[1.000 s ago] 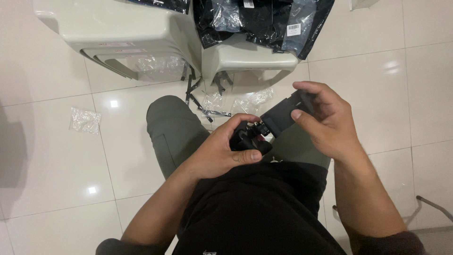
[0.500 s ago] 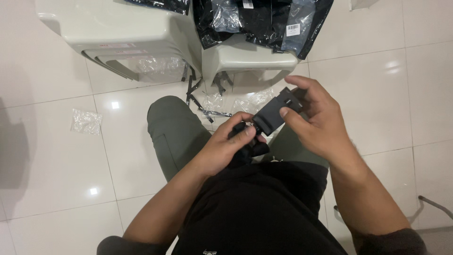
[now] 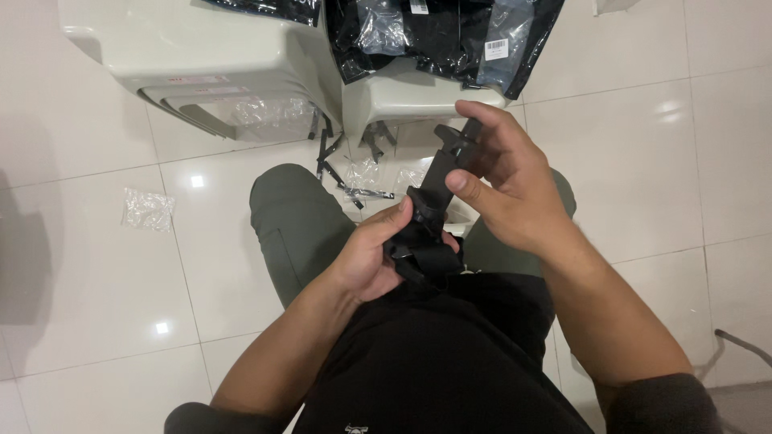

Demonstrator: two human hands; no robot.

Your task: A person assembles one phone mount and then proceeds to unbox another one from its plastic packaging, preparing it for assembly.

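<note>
The person sits with both hands over the lap, working a black plastic clip assembly [image 3: 438,201] that lies at the centre of the view, just above the hem of the black shirt [image 3: 450,354]. The left hand [image 3: 371,261] is closed around its lower end, thumb pressed on a knob-like joint; the right hand [image 3: 507,189] pinches the upper end, thumb on the near face and fingers curled behind. The assembly's long axis runs from about 7 o'clock to 1 o'clock, its forked tip pointing up and away toward the pale plastic stool [image 3: 402,100] at 12 o'clock, which carries black items in clear bags [image 3: 450,32]. A second pale stool [image 3: 193,56] stands at 10 o'clock, and a crumpled clear wrapper [image 3: 147,209] lies on the white tiled floor [image 3: 80,305] at 9 o'clock. The likeliest trouble, as I judge it, is the joint twisting or slipping: the two hands pull at opposite ends, so a loose thumb could let the upper arm snap round or drop between the green-trousered knees [image 3: 293,225] onto the floor among the loose black strips [image 3: 342,173] there.
</note>
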